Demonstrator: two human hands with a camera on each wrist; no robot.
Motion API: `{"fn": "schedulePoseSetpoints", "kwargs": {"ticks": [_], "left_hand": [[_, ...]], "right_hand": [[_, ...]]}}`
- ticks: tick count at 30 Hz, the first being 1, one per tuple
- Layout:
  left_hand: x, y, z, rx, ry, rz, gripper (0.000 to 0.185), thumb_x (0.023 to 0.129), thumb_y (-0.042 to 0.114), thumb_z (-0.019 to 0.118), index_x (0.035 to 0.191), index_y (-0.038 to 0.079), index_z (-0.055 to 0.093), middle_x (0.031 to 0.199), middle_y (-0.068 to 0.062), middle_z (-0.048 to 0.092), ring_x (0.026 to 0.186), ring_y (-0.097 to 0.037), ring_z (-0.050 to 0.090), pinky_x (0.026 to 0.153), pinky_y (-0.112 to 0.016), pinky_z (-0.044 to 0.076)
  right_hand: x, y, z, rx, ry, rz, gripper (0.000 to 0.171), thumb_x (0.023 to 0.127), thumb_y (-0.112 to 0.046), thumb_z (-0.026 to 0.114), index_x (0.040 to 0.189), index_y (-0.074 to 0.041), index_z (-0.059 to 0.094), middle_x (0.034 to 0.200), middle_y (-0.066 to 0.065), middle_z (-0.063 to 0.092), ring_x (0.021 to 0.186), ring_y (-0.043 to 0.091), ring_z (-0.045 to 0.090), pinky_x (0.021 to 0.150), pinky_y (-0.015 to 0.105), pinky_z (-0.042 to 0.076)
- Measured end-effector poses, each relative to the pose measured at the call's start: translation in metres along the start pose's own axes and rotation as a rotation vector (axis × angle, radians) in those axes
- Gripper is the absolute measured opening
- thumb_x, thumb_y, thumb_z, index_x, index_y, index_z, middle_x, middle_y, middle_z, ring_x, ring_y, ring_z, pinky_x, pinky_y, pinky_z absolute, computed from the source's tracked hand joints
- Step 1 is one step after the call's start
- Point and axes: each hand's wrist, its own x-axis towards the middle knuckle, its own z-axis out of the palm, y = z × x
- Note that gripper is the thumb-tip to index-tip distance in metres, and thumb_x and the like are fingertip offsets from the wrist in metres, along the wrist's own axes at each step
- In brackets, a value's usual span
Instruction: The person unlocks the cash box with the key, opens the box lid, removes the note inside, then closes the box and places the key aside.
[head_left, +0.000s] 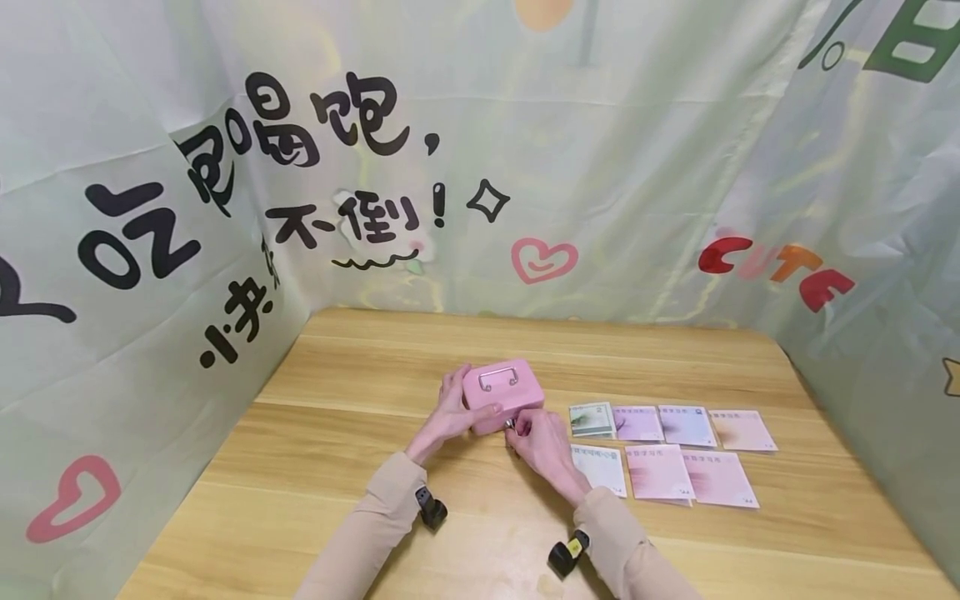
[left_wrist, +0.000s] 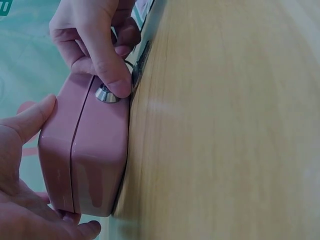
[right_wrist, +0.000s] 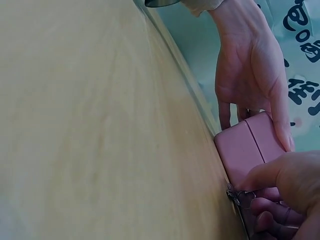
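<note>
A pink cash box [head_left: 504, 392] with a wire handle on its closed lid stands on the table. My left hand [head_left: 452, 408] holds its left side; in the left wrist view the thumb lies on the lid and the fingers reach round the end. At the front, my right hand [head_left: 542, 442] pinches a key in the silver lock [left_wrist: 106, 95]; the key itself is mostly hidden by the fingers. A key ring [right_wrist: 246, 199] with a small metal piece hangs from the right hand's fingers, beside the box front.
To the right, several folded banknotes lie in two rows, among them a green note [head_left: 592, 420], a blue note [head_left: 687, 426] and a pink note [head_left: 660, 472]. The wooden table [head_left: 360, 358] is bounded by a printed cloth [head_left: 622, 167] at the back and sides.
</note>
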Motion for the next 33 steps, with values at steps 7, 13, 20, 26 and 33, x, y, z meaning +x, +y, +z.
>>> {"fn": "schedulePoseSetpoints", "kwargs": {"ticks": [7, 13, 20, 26, 33], "left_hand": [[0.0011, 0.0002, -0.0006, -0.007, 0.0, 0.006, 0.103, 0.08, 0.028, 0.084, 0.159, 0.005, 0.022, 0.157, -0.022, 0.026, 0.144, -0.04, 0.03, 0.126, -0.062, 0.022], [0.0013, 0.0004, -0.0002, -0.003, 0.006, 0.006, 0.103, 0.08, 0.027, 0.084, 0.159, 0.004, 0.022, 0.157, -0.022, 0.027, 0.144, -0.04, 0.03, 0.126, -0.062, 0.022], [-0.0002, 0.0021, -0.0007, 0.009, 0.0, 0.012, 0.102, 0.081, 0.028, 0.083, 0.158, 0.003, 0.022, 0.156, -0.023, 0.027, 0.143, -0.04, 0.031, 0.126, -0.062, 0.023], [0.0002, 0.0021, -0.001, 0.002, -0.008, 0.003, 0.102, 0.081, 0.028, 0.083, 0.159, 0.004, 0.021, 0.158, -0.023, 0.025, 0.145, -0.04, 0.03, 0.126, -0.062, 0.021], [-0.0003, 0.0035, -0.0008, -0.002, -0.008, -0.001, 0.103, 0.081, 0.027, 0.083, 0.159, 0.003, 0.021, 0.16, -0.023, 0.022, 0.147, -0.041, 0.028, 0.126, -0.062, 0.02]], "right_hand": [[-0.0019, 0.0007, 0.0003, 0.02, -0.009, -0.026, 0.026, 0.078, -0.006, 0.075, 0.06, -0.015, 0.06, 0.057, -0.004, 0.06, 0.053, 0.006, 0.046, 0.047, 0.016, 0.036], [-0.0025, 0.0009, 0.0, 0.034, -0.019, -0.035, 0.023, 0.076, -0.003, 0.073, 0.061, -0.015, 0.06, 0.059, -0.004, 0.061, 0.054, 0.006, 0.047, 0.048, 0.017, 0.038], [-0.0019, 0.0004, -0.0022, 0.031, -0.027, -0.048, 0.023, 0.076, -0.004, 0.073, 0.06, -0.016, 0.06, 0.058, -0.005, 0.06, 0.056, 0.006, 0.047, 0.051, 0.017, 0.039], [-0.001, 0.0019, -0.0022, 0.03, -0.03, -0.068, 0.022, 0.074, -0.001, 0.07, 0.059, -0.014, 0.06, 0.057, -0.004, 0.059, 0.056, 0.007, 0.047, 0.051, 0.018, 0.039], [0.0003, 0.0028, -0.0022, 0.033, -0.04, -0.066, 0.021, 0.073, 0.0, 0.069, 0.059, -0.014, 0.061, 0.058, -0.003, 0.06, 0.057, 0.007, 0.048, 0.052, 0.018, 0.039]]}}
